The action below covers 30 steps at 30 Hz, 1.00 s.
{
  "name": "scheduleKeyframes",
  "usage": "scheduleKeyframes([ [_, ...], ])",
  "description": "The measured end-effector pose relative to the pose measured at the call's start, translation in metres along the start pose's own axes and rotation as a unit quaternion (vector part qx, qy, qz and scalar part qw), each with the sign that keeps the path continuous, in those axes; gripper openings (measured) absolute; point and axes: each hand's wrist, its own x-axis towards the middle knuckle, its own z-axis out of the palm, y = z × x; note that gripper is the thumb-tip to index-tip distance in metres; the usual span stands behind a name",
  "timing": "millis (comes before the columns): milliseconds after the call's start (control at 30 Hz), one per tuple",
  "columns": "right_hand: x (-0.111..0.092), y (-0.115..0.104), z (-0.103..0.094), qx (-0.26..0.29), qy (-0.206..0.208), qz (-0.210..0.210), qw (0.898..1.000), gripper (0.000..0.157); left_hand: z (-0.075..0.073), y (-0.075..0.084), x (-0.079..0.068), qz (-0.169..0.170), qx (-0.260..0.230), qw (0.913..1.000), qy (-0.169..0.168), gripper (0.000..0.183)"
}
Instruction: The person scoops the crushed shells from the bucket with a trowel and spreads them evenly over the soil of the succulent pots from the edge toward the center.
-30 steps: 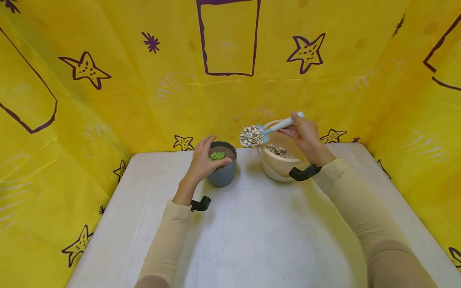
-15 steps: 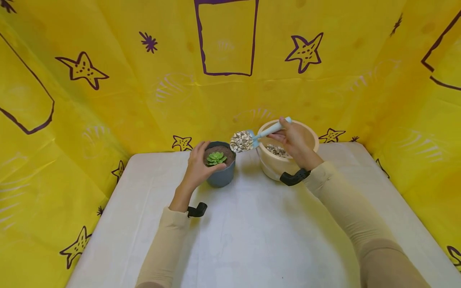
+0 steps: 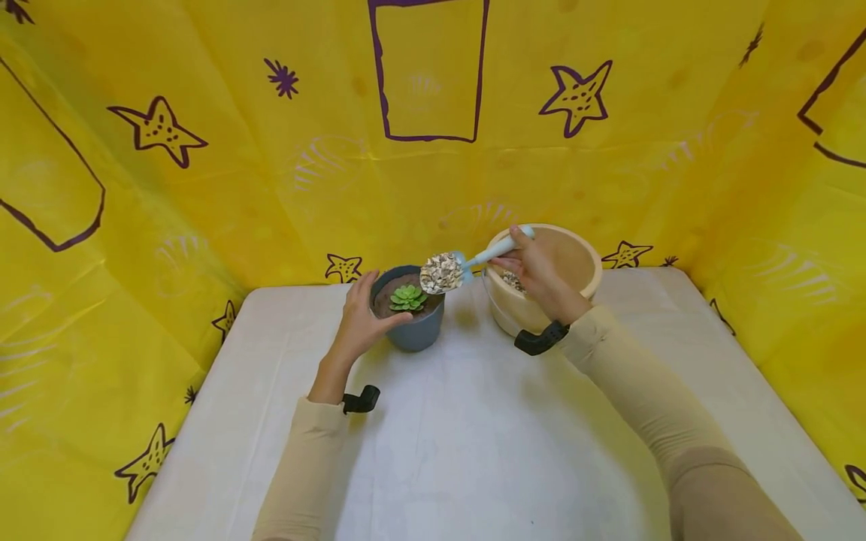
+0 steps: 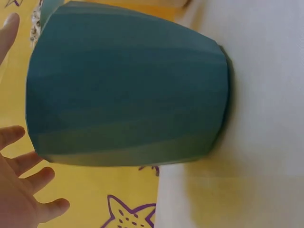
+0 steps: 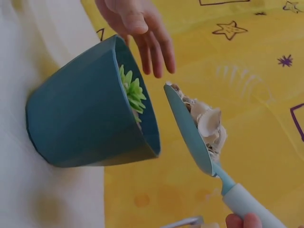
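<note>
In my right hand [image 3: 540, 279] I grip the pale blue handle of a small garden trowel [image 3: 494, 250]. Its blade carries a heap of whitish shell pieces [image 3: 441, 273] above the right side of a blue-grey plant pot [image 3: 415, 335]. The right wrist view shows the blade apart from the pot's rim. A green succulent [image 3: 407, 297] sits in brown soil inside this pot. My left hand [image 3: 360, 319] curves around the pot's left side with fingers spread. In the left wrist view those fingers [image 4: 40, 179] are near the rim; whether any touches it I cannot tell.
Right of the plant pot stands a cream bucket [image 3: 506, 312] with more shell pieces [image 3: 512, 281] in it, partly behind my right hand. Both stand near the back of the white-covered table [image 3: 460, 451]. A yellow patterned cloth [image 3: 433, 180] rises behind and at both sides.
My right hand has moved the loaded trowel left and slightly down, from beside the bucket to above the plant pot. My left hand has drawn back a little to the left.
</note>
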Motion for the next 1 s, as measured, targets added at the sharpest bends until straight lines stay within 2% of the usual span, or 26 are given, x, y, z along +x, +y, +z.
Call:
scheduleKeyframes([
  [167, 0.001, 0.004, 0.005, -0.019, 0.005, -0.009, 1.0, 0.02, 0.001, -0.007, -0.001, -0.015, -0.001, 0.9999, -0.004, 0.11],
  [367, 0.001, 0.01, 0.014, -0.017, 0.007, 0.0, 1.0, 0.019, 0.002, -0.018, -0.002, -0.042, -0.01, 0.9988, -0.023, 0.113],
  [567, 0.003, 0.017, 0.023, -0.025, 0.008, -0.012, 1.0, 0.019, 0.005, -0.023, -0.003, -0.059, -0.023, 0.9974, -0.034, 0.115],
  [867, 0.006, 0.027, 0.035, -0.023, 0.03, -0.025, 0.999, 0.017, 0.007, -0.029, -0.002, -0.062, -0.047, 0.9957, -0.051, 0.114],
  [1000, 0.008, 0.031, 0.038, -0.039, 0.04, -0.029, 0.998, 0.017, 0.008, -0.031, -0.001, -0.072, -0.056, 0.9942, -0.058, 0.116],
])
